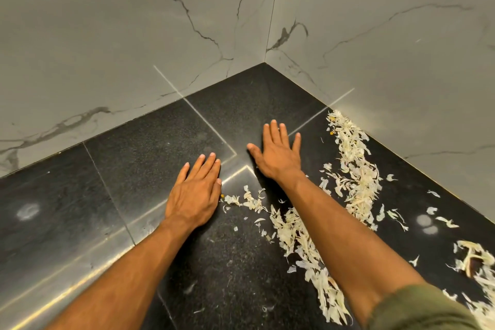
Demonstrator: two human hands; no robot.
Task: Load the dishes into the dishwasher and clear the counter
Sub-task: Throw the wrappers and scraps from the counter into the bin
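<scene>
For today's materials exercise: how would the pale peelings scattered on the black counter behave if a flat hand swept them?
The peelings look thin, curled and papery, so probably very light and floppy. They lie as loose separate flakes, so a sweep by the right hand would likely scatter some. The counter looks polished, so they should slide easily.

Left hand [194,195] and right hand [278,155] flat on the counter [150,147], side by side, fingers toward the wall corner [265,61]. Peel scraps [353,169] strewn right of the right fingers, more behind both hands.
</scene>
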